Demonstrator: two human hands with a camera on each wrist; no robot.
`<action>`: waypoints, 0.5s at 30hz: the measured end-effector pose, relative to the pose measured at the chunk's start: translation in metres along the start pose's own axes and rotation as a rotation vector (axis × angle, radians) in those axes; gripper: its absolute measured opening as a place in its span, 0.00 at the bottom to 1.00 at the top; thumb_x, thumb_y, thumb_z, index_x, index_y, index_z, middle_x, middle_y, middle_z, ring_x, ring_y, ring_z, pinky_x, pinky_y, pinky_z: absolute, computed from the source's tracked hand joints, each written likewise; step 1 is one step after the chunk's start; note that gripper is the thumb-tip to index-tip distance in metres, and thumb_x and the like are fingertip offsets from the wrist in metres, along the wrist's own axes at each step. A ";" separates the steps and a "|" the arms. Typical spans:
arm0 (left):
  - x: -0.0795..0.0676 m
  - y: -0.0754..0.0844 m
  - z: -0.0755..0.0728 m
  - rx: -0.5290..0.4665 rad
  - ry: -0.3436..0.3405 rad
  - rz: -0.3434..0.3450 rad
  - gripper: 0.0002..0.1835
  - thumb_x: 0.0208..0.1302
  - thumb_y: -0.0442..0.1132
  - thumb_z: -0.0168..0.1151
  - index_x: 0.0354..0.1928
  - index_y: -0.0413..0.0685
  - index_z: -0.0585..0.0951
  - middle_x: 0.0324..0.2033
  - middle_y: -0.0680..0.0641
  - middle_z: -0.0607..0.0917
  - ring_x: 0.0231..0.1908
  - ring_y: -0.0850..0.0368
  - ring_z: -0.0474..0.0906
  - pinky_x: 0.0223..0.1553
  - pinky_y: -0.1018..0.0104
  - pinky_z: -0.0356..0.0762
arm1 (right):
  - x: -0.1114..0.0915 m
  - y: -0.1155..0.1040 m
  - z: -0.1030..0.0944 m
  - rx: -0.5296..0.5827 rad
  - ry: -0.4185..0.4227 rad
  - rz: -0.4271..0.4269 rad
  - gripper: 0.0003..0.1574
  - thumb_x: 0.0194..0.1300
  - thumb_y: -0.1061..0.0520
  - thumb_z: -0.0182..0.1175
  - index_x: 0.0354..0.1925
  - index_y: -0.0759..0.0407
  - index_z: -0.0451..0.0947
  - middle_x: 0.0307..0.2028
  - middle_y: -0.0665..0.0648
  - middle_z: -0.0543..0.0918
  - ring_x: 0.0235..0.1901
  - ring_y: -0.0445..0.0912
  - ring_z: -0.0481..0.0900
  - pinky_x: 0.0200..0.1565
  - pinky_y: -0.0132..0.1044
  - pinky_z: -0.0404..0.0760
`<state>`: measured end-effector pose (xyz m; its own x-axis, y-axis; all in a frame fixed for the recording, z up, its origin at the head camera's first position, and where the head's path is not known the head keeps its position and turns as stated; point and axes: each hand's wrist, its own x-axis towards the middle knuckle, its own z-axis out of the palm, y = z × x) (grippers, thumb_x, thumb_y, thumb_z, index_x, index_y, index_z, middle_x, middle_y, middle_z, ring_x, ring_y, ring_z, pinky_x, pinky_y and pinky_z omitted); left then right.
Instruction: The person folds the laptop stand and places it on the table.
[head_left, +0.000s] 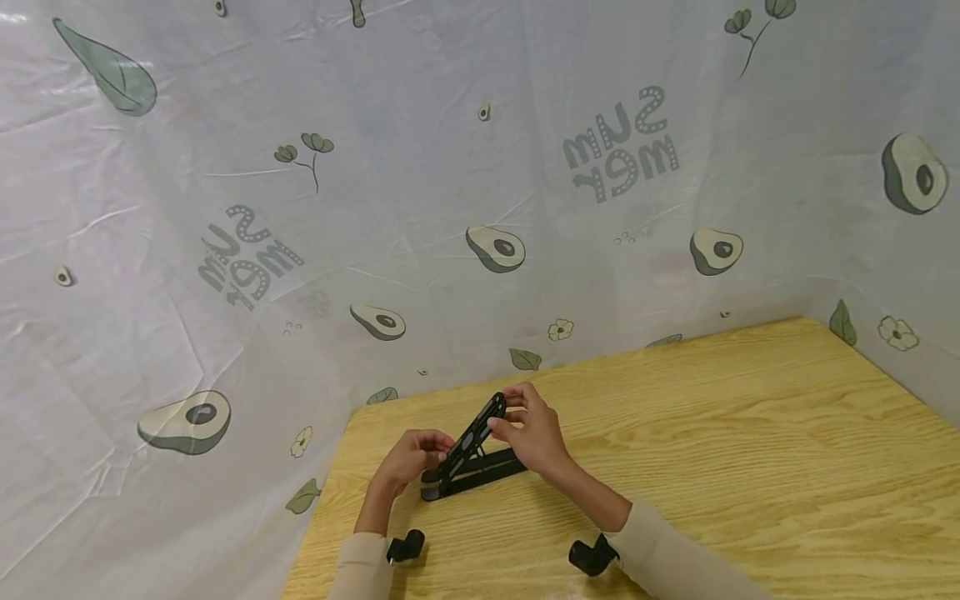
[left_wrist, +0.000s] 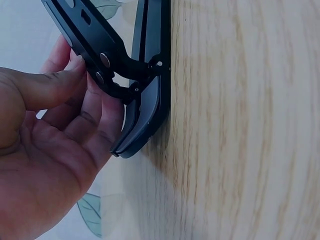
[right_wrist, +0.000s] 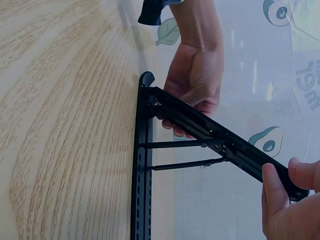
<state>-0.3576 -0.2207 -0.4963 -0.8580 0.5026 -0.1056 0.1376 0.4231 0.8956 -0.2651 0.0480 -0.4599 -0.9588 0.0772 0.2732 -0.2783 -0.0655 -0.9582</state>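
Note:
A black folding laptop stand (head_left: 469,440) rests on the wooden table, its base rails lying flat and its upper frame tilted up. Thin support struts (right_wrist: 185,145) run between the base and the raised frame in the right wrist view. My left hand (head_left: 408,457) is at the hinge end; in the left wrist view its thumb lies against the raised frame (left_wrist: 95,37), with the other fingers behind it, partly hidden. High on the same frame, my right hand (head_left: 538,433) pinches the upper end between thumb and fingers. A curved front lip (left_wrist: 145,117) sticks out below the hinge.
The wooden table (head_left: 712,433) extends far to the right of the stand. A pale curtain (head_left: 420,167) printed with avocados and leaves hangs behind and to the left. Black wrist devices (head_left: 592,555) are worn at both sleeves.

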 end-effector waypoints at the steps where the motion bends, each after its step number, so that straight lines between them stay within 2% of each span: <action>1: 0.001 0.000 0.000 0.002 0.004 -0.001 0.12 0.73 0.22 0.57 0.53 0.30 0.85 0.40 0.50 0.86 0.39 0.59 0.80 0.40 0.66 0.82 | 0.000 0.000 0.000 -0.010 0.000 0.002 0.29 0.69 0.71 0.68 0.65 0.65 0.74 0.57 0.72 0.83 0.50 0.61 0.90 0.43 0.38 0.94; 6: 0.003 0.001 0.001 0.013 0.020 -0.021 0.11 0.74 0.21 0.58 0.53 0.29 0.85 0.39 0.47 0.87 0.39 0.57 0.81 0.41 0.65 0.83 | -0.001 -0.002 -0.002 -0.045 -0.002 0.017 0.31 0.69 0.70 0.69 0.68 0.62 0.76 0.58 0.70 0.83 0.51 0.60 0.90 0.43 0.39 0.94; 15: 0.008 0.002 -0.001 0.021 0.016 0.004 0.11 0.73 0.21 0.58 0.52 0.29 0.85 0.39 0.47 0.87 0.39 0.57 0.81 0.42 0.64 0.84 | -0.003 -0.003 -0.003 -0.099 0.015 0.001 0.27 0.68 0.67 0.72 0.63 0.61 0.78 0.54 0.66 0.86 0.49 0.57 0.91 0.43 0.41 0.94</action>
<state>-0.3650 -0.2165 -0.4951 -0.8651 0.4924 -0.0955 0.1511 0.4374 0.8865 -0.2615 0.0506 -0.4581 -0.9581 0.0917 0.2713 -0.2694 0.0331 -0.9625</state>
